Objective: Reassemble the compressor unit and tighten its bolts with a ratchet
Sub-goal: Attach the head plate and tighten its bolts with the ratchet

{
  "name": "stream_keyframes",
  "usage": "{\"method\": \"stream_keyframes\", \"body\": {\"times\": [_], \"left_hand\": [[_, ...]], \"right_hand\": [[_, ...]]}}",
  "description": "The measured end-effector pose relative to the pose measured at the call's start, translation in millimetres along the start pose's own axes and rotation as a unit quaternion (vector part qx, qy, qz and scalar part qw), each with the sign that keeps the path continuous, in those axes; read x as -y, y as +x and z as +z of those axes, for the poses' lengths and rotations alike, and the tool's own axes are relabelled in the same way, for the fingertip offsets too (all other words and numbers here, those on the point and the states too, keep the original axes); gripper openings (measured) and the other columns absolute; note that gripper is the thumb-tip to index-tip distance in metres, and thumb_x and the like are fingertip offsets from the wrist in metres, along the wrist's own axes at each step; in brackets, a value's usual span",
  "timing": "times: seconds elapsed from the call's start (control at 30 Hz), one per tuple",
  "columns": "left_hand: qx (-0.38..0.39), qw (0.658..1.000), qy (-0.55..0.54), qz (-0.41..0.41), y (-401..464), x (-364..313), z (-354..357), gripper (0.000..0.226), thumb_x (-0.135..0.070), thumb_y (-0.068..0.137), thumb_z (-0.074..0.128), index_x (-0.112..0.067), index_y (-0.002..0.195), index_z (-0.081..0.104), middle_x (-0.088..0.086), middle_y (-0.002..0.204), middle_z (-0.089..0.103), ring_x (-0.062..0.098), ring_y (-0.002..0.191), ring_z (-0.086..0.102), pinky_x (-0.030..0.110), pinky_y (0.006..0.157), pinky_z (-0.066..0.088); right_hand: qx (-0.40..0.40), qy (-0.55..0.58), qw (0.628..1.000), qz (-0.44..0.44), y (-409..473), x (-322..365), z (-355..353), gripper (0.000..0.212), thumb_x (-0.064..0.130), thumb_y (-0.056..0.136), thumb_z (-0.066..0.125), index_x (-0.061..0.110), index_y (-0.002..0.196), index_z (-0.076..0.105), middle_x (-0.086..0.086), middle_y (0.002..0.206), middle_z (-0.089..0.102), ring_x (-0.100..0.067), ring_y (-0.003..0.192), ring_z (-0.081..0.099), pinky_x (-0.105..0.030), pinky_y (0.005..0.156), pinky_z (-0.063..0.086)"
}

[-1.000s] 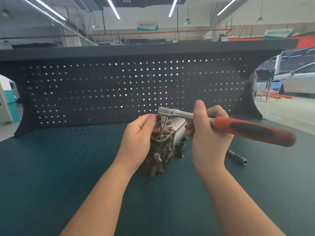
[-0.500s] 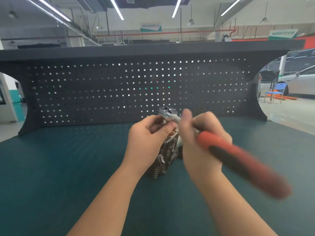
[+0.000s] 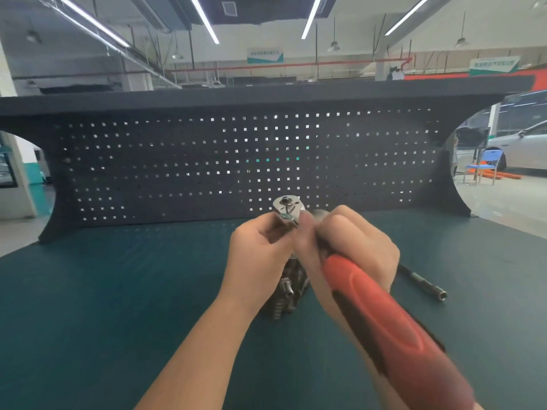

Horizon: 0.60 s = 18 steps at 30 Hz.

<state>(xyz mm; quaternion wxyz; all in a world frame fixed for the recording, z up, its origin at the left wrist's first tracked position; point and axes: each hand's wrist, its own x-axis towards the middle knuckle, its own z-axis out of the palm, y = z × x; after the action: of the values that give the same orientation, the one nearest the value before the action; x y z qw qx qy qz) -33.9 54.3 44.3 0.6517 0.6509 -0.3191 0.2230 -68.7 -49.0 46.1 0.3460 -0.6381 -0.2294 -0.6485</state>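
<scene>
Head view: the dark ribbed metal compressor unit (image 3: 285, 294) stands on the teal matted surface (image 3: 118, 306), looking heavy, rigid and best steadied by its body. Left hand (image 3: 260, 255) curls around its top beside the chrome ratchet with orange handle (image 3: 384, 321), which the right hand (image 3: 349, 250) grips near the head, handle swung toward the camera.

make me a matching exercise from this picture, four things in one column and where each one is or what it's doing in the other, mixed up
Things:
1. ratchet
2. compressor unit
3. loose extension bar
4. pegboard

Places or states:
A. stands upright at the back of the bench
B. lies on the mat, right of the hands
C. stands on the mat under the left hand
D. gripped by the right hand, red handle toward the camera

Pairs: 1-D, 2-C, 3-B, 4-A
</scene>
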Motion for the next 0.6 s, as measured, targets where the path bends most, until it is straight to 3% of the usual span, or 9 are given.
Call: {"method": "stream_keyframes", "body": {"times": [0.07, 0.13, 0.17, 0.27, 0.3, 0.37, 0.47, 0.53, 0.6], "left_hand": [[0.012, 1.000, 0.003, -0.005, 0.8, 0.5, -1.3, 0.025, -0.044, 0.085, 0.063, -0.035, 0.065, 0.072, -0.021, 0.060, 0.066, -0.009, 0.056, 0.058, 0.005, 0.054, 0.041], [0.016, 1.000, 0.014, -0.019, 4.0, 5.4, -4.5, 0.014, -0.028, 0.091, 0.068, -0.029, 0.081, 0.077, -0.011, 0.077, 0.075, 0.003, 0.071, 0.069, 0.013, 0.066, 0.052], [0.013, 0.999, 0.026, -0.023, 5.0, 7.4, -5.3, 0.012, -0.024, 0.091, 0.067, -0.028, 0.085, 0.077, -0.008, 0.081, 0.076, 0.008, 0.076, 0.072, 0.015, 0.070, 0.054], [0.014, 0.999, 0.046, -0.019, 2.4, 7.3, -3.1, 0.014, -0.020, 0.091, 0.067, -0.030, 0.087, 0.075, -0.010, 0.082, 0.077, 0.009, 0.080, 0.073, 0.012, 0.070, 0.052], [0.016, 0.998, 0.053, -0.012, 1.9, 7.7, -2.4, 0.014, -0.019, 0.092, 0.066, -0.031, 0.089, 0.074, -0.010, 0.082, 0.076, 0.008, 0.080, 0.073, 0.011, 0.070, 0.052], [0.007, 0.998, 0.056, -0.014, 2.4, 7.9, -3.0, 0.010, -0.020, 0.090, 0.069, -0.028, 0.092, 0.074, -0.010, 0.082, 0.076, 0.009, 0.080, 0.073, 0.013, 0.070, 0.053], [-0.003, 1.000, 0.015, -0.024, 3.9, 8.2, -5.0, 0.007, -0.020, 0.084, 0.075, -0.025, 0.090, 0.075, -0.009, 0.083, 0.077, 0.006, 0.080, 0.072, 0.014, 0.069, 0.053], [0.009, 1.000, -0.008, -0.008, 2.2, 3.8, -3.8, 0.007, -0.031, 0.082, 0.075, -0.030, 0.075, 0.074, -0.016, 0.073, 0.074, -0.004, 0.068, 0.067, 0.008, 0.060, 0.048], [0.019, 1.000, -0.009, 0.012, -0.5, -0.4, -2.0, 0.024, -0.047, 0.082, 0.068, -0.037, 0.060, 0.069, -0.024, 0.057, 0.063, -0.011, 0.055, 0.057, 0.002, 0.053, 0.039]], "right_hand": [[-0.043, 0.045, 0.997, 0.038, -1.3, 5.5, 3.9, 0.044, 0.018, 0.087, 0.058, 0.009, 0.050, 0.036, -0.006, 0.048, 0.032, -0.016, 0.042, 0.031, -0.023, 0.045, 0.030], [-0.077, 0.143, 0.960, 0.226, 6.8, -3.3, 3.3, 0.042, 0.026, 0.086, 0.059, 0.018, 0.052, 0.035, -0.002, 0.047, 0.037, -0.005, 0.042, 0.034, -0.016, 0.046, 0.033], [-0.090, 0.228, 0.912, 0.328, 11.4, -11.2, 2.3, 0.041, 0.024, 0.087, 0.059, 0.022, 0.051, 0.037, 0.001, 0.045, 0.038, -0.007, 0.041, 0.035, -0.017, 0.044, 0.033], [-0.088, 0.481, 0.695, 0.528, 20.1, -40.8, 3.2, 0.035, 0.014, 0.095, 0.054, 0.022, 0.062, 0.044, 0.003, 0.046, 0.037, -0.010, 0.038, 0.030, -0.019, 0.039, 0.026], [-0.086, 0.506, 0.670, 0.536, 21.1, -44.4, 4.2, 0.034, 0.013, 0.096, 0.054, 0.021, 0.064, 0.043, 0.003, 0.046, 0.036, -0.009, 0.038, 0.029, -0.019, 0.039, 0.025], [-0.085, 0.465, 0.735, 0.485, 20.7, -43.6, 5.2, 0.042, 0.014, 0.095, 0.055, 0.024, 0.056, 0.043, 0.002, 0.045, 0.036, -0.011, 0.039, 0.031, -0.020, 0.040, 0.026], [-0.051, 0.193, 0.939, 0.279, 16.9, -24.0, 1.0, 0.042, 0.028, 0.087, 0.060, 0.017, 0.052, 0.038, -0.006, 0.047, 0.037, -0.007, 0.044, 0.036, -0.019, 0.045, 0.031], [-0.024, 0.051, 0.993, 0.100, 11.3, -6.7, 0.3, 0.043, 0.026, 0.087, 0.058, 0.011, 0.053, 0.035, -0.010, 0.052, 0.036, -0.009, 0.045, 0.032, -0.019, 0.045, 0.028], [-0.001, 0.018, 0.999, -0.031, 4.9, 5.1, 0.8, 0.044, 0.012, 0.088, 0.059, 0.006, 0.052, 0.034, -0.006, 0.051, 0.029, -0.015, 0.046, 0.027, -0.024, 0.044, 0.025]]}}
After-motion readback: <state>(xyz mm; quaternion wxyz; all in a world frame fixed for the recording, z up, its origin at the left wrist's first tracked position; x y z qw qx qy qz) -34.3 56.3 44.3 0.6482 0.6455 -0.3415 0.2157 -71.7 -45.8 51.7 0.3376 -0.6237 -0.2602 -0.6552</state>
